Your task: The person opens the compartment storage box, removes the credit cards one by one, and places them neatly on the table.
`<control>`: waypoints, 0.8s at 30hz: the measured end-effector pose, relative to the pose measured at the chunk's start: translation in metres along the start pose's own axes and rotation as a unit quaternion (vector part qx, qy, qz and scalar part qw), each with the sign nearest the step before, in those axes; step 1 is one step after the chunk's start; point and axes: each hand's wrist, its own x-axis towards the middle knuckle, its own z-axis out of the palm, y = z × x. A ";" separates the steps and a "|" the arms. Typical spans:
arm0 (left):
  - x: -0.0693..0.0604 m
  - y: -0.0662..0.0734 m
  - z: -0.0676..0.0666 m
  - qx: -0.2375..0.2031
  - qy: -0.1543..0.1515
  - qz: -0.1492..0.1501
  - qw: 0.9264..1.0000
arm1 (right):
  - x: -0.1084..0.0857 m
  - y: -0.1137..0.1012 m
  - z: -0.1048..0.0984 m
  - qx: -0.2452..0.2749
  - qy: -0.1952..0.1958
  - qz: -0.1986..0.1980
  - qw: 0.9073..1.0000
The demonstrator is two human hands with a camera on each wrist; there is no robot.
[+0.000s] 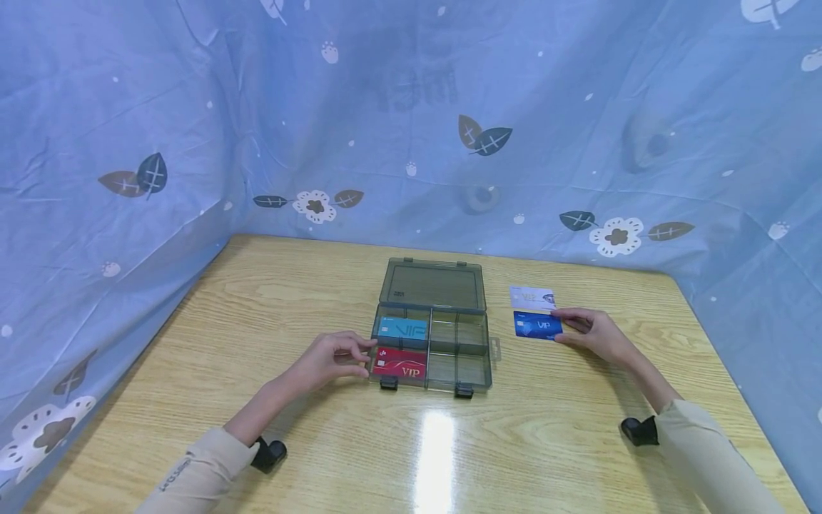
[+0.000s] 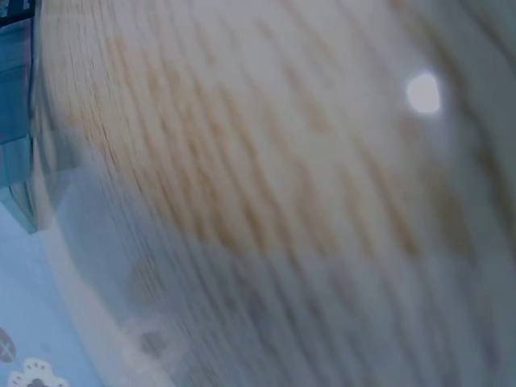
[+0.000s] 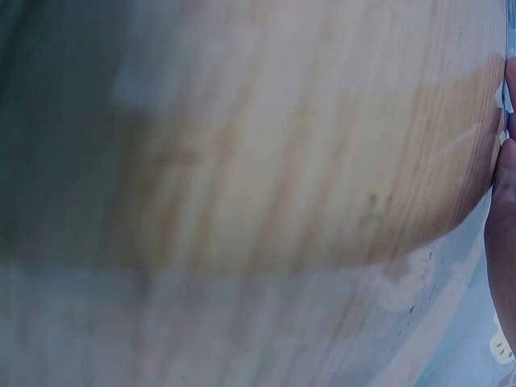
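Note:
An open, translucent grey compartment box (image 1: 443, 350) lies on the table, its lid (image 1: 434, 284) folded back. A light-blue VIP card (image 1: 402, 328) is in its upper left compartment, with a red VIP card (image 1: 399, 363) in the lower left one. My left hand (image 1: 334, 357) rests its bent fingers against the box's left side. To the right of the box, my right hand (image 1: 597, 334) pinches the right edge of a dark-blue VIP card (image 1: 536, 325) between thumb and fingers. A white VIP card (image 1: 531, 297) lies just behind that card. Part of the right hand (image 3: 501, 234) edges into the right wrist view.
The wooden table (image 1: 289, 285) runs back to a blue patterned cloth (image 1: 385, 143) that rises behind and along both sides. A small translucent tab (image 1: 495, 348) sticks out at the box's right side. The left wrist view is mostly blurred tabletop, with the box's edge (image 2: 16, 113) at its left.

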 end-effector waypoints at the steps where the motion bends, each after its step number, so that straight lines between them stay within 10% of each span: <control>1: 0.000 0.000 0.000 0.001 0.000 0.001 1.000 | 0.000 0.000 0.000 0.000 0.001 0.000 1.000; 17: -0.001 0.018 0.001 0.039 0.006 -0.001 0.999 | 0.001 0.003 0.000 0.024 0.005 -0.004 1.000; 24: 0.000 0.002 0.002 0.038 0.006 0.004 0.999 | -0.002 0.002 -0.003 0.046 0.031 -0.005 0.998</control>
